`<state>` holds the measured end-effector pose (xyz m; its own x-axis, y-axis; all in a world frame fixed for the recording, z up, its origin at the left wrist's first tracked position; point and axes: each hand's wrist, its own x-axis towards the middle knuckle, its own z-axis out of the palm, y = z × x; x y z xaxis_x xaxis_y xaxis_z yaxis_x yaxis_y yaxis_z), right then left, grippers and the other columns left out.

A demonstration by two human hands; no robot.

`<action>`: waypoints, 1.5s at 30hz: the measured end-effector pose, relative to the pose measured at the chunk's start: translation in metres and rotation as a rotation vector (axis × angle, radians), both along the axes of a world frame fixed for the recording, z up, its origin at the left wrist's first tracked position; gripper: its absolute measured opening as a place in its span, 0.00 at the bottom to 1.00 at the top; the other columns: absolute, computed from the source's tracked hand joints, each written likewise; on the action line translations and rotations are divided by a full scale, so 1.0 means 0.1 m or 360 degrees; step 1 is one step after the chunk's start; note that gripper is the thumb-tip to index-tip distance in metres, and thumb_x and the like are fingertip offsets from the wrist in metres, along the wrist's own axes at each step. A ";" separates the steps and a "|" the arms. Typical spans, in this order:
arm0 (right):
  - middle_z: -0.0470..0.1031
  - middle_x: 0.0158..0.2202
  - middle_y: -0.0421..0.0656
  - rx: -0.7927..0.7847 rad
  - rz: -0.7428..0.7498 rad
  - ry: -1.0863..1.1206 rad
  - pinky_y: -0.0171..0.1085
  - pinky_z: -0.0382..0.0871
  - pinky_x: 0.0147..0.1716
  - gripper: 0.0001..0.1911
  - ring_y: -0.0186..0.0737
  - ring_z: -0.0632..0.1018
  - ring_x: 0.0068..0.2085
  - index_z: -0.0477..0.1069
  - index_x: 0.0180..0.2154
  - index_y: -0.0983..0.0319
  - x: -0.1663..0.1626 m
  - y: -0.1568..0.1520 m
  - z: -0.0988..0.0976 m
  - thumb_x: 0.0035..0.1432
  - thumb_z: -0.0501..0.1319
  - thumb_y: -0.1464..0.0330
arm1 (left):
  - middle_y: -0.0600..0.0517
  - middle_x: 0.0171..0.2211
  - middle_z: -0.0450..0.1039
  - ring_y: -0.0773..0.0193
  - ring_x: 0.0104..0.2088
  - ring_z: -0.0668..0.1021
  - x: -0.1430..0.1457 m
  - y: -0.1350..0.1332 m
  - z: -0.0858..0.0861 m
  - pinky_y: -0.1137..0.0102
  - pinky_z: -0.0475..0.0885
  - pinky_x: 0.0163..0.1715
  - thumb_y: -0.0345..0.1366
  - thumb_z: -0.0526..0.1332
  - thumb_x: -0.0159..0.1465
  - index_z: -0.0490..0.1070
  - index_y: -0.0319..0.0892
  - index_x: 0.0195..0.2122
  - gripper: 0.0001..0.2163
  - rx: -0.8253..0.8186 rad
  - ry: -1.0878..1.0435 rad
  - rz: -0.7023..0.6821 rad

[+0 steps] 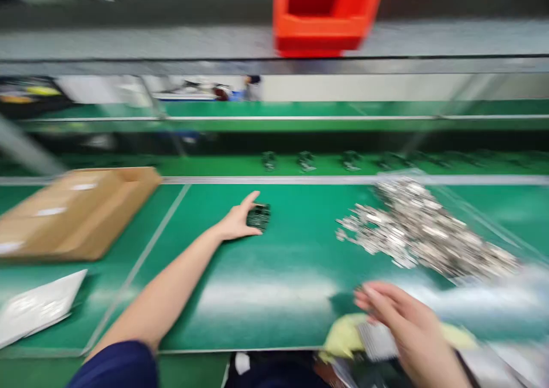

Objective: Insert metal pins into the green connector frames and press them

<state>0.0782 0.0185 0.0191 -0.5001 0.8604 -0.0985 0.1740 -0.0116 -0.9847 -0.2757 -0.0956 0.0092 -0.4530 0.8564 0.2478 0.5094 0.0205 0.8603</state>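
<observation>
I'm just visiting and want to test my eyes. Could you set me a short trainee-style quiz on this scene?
1. Which is nearest the left hand: (a) white packet, (b) circuit board, (c) red bin?
2. True or false: the cardboard box lies to the left of the circuit board.
3. Which hand is nearer the heap of silvery pieces?

Key: 1. b; 2. true; 3. the right hand.
</observation>
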 end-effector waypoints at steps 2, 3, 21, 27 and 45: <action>0.78 0.35 0.52 -0.0255 -0.0009 0.0075 0.35 0.72 0.23 0.20 0.49 0.79 0.35 0.77 0.31 0.62 0.04 -0.07 0.04 0.47 0.70 0.51 | 0.54 0.44 0.76 0.59 0.50 0.77 -0.05 0.12 -0.10 0.65 0.74 0.45 0.32 0.72 0.45 0.60 0.45 0.60 0.40 0.0052 -0.0091 -0.0081; 0.78 0.38 0.52 -0.0295 -0.0056 0.0135 0.34 0.71 0.22 0.20 0.48 0.79 0.36 0.77 0.31 0.62 0.01 -0.08 0.05 0.46 0.70 0.51 | 0.58 0.43 0.75 0.60 0.49 0.77 -0.06 0.17 -0.16 0.68 0.75 0.41 0.32 0.71 0.46 0.60 0.48 0.59 0.38 0.0078 -0.0122 -0.0100; 0.72 0.48 0.50 0.0227 -0.0218 0.0058 0.40 0.68 0.42 0.07 0.50 0.71 0.52 0.74 0.27 0.60 0.15 -0.45 0.00 0.56 0.64 0.65 | 0.51 0.43 0.72 0.65 0.41 0.78 2.05 0.25 -0.06 0.72 0.75 0.41 0.28 0.71 0.50 0.62 0.47 0.48 0.26 -0.0086 -0.1468 -0.0759; 0.71 0.48 0.49 0.0351 -0.0247 -0.0017 0.39 0.68 0.43 0.06 0.49 0.72 0.52 0.73 0.27 0.60 0.06 -0.53 -0.05 0.56 0.62 0.68 | 0.52 0.42 0.72 0.67 0.39 0.78 2.08 0.17 -0.04 0.75 0.74 0.38 0.31 0.70 0.54 0.63 0.48 0.48 0.23 -0.0178 -0.1512 -0.0801; 0.72 0.38 0.44 -0.0096 -0.0335 0.0280 0.34 0.69 0.28 0.08 0.38 0.74 0.31 0.67 0.31 0.59 0.02 -0.66 -0.14 0.56 0.65 0.64 | 0.49 0.39 0.72 0.67 0.32 0.74 2.11 0.07 -0.11 0.75 0.71 0.33 0.38 0.58 0.65 0.63 0.46 0.48 0.12 -0.0201 -0.1072 -0.0710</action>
